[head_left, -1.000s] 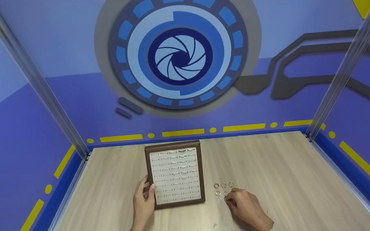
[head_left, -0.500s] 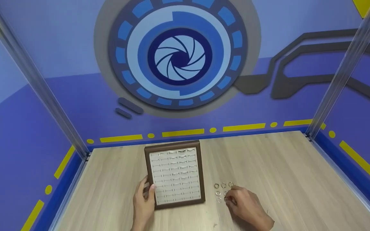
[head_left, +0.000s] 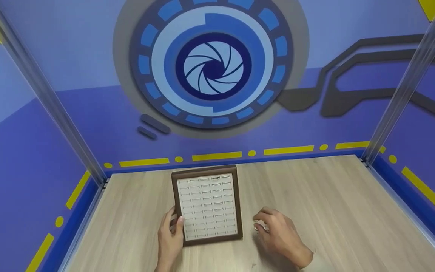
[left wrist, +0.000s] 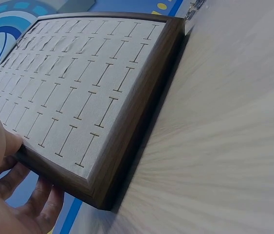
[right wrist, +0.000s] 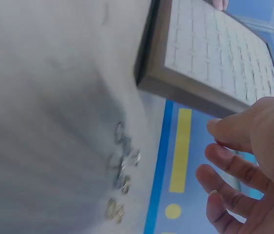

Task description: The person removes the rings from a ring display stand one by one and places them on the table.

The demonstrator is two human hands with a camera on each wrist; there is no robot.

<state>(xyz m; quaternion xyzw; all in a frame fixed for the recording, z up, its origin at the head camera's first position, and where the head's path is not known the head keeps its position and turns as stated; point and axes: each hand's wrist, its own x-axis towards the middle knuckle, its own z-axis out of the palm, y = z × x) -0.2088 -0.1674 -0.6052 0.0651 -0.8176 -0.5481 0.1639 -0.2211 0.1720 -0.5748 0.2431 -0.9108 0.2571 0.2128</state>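
Note:
A brown-framed ring display board with a white slotted face stands tilted on the table. Some upper slots hold thin rings, while the lower ones show only slits. My left hand grips its left edge, thumb on the front and fingers behind; the left wrist view shows the same grip on the frame. To the right, my right hand hovers over the loose rings, hiding most of them in the head view. In the right wrist view, its thumb and fingers are apart with nothing visible between them, and several rings lie on the table.
The wooden table reaches back to a blue printed wall with yellow markings. Metal posts rise at both back corners. A side wall closes off the right.
My right hand has moved slightly left and away from me, its thumb and forefinger spreading; it now covers most of the loose rings. The left hand and board stay in place.

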